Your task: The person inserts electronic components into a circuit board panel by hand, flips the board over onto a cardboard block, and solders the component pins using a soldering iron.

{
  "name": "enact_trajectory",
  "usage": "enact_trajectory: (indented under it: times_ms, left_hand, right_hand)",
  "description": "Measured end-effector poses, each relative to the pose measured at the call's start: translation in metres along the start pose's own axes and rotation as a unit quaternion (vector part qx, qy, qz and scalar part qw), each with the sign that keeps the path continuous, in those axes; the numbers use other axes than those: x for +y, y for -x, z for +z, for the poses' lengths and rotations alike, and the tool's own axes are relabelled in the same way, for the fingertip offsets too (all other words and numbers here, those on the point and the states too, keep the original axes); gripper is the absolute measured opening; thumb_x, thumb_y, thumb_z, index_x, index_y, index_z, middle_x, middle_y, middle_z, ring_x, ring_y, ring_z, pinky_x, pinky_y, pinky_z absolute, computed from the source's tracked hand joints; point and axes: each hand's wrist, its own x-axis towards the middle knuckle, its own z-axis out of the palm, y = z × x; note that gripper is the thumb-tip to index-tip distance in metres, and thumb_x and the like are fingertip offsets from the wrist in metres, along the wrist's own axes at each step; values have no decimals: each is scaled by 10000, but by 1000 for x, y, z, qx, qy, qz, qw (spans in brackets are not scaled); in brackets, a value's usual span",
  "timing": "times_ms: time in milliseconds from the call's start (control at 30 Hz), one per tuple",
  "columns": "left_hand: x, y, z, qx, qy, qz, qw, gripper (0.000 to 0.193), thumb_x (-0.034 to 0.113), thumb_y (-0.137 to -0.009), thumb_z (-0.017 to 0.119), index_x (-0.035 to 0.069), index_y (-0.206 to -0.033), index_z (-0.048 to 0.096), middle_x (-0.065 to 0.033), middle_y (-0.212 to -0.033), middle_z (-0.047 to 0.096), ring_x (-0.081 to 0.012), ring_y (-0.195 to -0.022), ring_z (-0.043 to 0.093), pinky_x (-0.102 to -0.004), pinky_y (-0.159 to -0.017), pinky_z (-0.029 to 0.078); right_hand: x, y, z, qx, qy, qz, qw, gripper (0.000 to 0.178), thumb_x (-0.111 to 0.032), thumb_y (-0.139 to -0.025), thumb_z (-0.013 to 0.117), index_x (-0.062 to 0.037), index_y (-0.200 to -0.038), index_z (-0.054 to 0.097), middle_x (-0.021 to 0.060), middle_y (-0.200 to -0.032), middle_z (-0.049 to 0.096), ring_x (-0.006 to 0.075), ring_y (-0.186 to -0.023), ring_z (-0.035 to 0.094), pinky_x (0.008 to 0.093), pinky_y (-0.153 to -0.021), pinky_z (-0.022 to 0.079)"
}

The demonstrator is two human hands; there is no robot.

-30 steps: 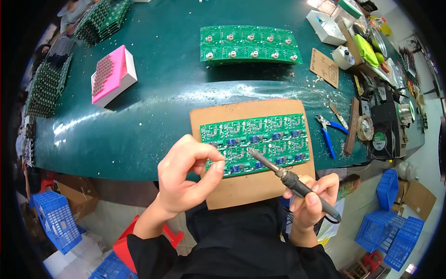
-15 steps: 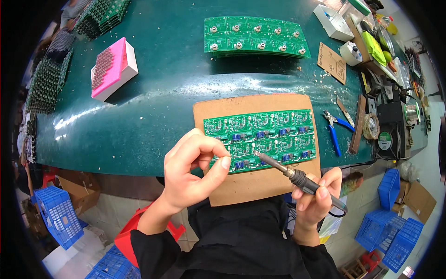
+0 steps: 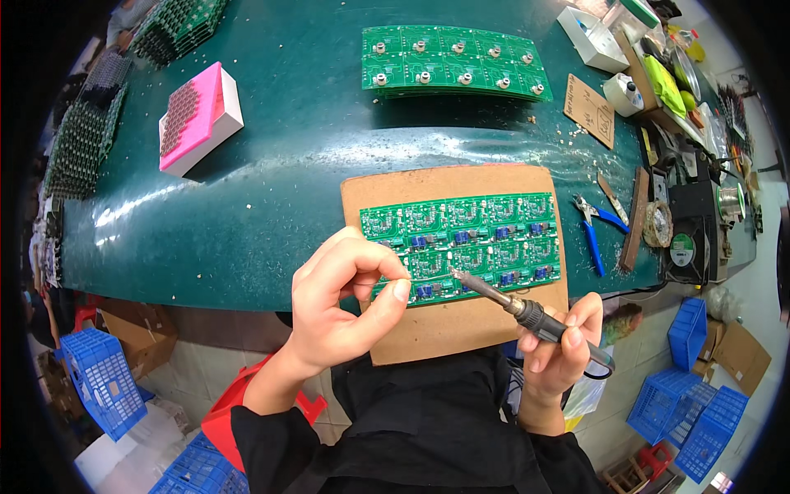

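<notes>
The left hand [image 3: 341, 300] curls at seven o'clock, fingers pinching thin solder wire [image 3: 428, 277] (barely visible) over a green circuit board panel [image 3: 461, 243]. The right hand [image 3: 559, 350], at five o'clock, wraps fingers around a soldering iron [image 3: 502, 298], tip touching the panel, which lies on brown cardboard [image 3: 444, 325] atop the glossy teal counter [image 3: 271, 189].

Looking like an electronics assembly workshop: green circuit board panel [image 3: 462, 244] lying on a cardboard pad [image 3: 444, 321], soldering iron [image 3: 527, 311] touching it, more board panels [image 3: 453, 64] stacking up on the green bench [image 3: 288, 156], blue cutters [image 3: 594, 229], blue crates [image 3: 99, 379] sitting underneath.
</notes>
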Motion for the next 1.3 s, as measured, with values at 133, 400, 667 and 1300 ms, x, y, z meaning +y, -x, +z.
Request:
enact_trajectory:
  times_ms: [133, 400, 667, 1300]
  left_hand:
    - [0, 0, 0, 4, -6, -3, 1000, 130, -9, -732, 706, 37, -819, 622, -8, -737, 529, -56, -553, 380, -208, -465, 282]
    - [0, -1, 2, 1, -1, -6, 1000, 129, -6, -737, 707, 33, -826, 622, -13, -735, 529, -55, -553, 379, -206, -464, 286]
    - [-1, 0, 1, -13, -8, 11, 1000, 137, 0, -733, 714, 36, -828, 623, -7, -734, 528, -61, -553, 377, -216, -470, 285]
    - [3, -1, 5, -14, -17, 3, 1000, 135, -12, -726, 705, 35, -830, 631, -10, -722, 531, -70, -553, 384, -225, -485, 314]
  right_hand:
    - [-1, 0, -1, -1, -3, 0, 1000, 229, -161, -904, 555, -71, -906, 344, 80, -419, 444, 229, -482, 577, 365, -588, 530]
    - [0, 1, -2, -1, -7, -2, 1000, 223, -157, -906, 551, -70, -906, 346, 78, -422, 449, 229, -486, 583, 361, -591, 532]
    - [0, 2, -3, -4, -12, 0, 1000, 221, -158, -908, 552, -71, -909, 349, 75, -425, 454, 226, -486, 583, 361, -586, 532]
    - [-1, 2, -3, -9, -16, -9, 1000, 211, -152, -911, 540, -66, -909, 348, 84, -421, 452, 233, -498, 584, 372, -606, 531]
